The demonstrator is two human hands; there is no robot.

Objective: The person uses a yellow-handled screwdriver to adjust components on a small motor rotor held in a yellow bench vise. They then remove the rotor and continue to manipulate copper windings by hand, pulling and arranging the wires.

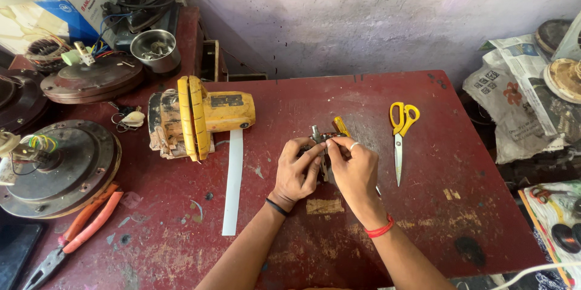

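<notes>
- Both hands meet over the middle of the red worktop, which is pretty scuffed, with paint worn off in patches.
- The left hand and right hand are both curled in, fingertips pinching a small metal part between them.
- That part looks grey and steely, with a short stub sticking up at the top and a yellow handle poking out behind it at an angle. Most of it is hidden by the fingers, so I can't tell the exact shape.
- The right hand has a ring on one finger and a red band at the wrist; the left wrist has a black band.
- Just right of the hands, yellow-handled scissors lie closed, blades pointing toward the person.
- To the left there's a white strip lying flat, and a beat-up yellow power tool above it.
- Orange pliers sit near the left edge, beside a round fan motor.
</notes>
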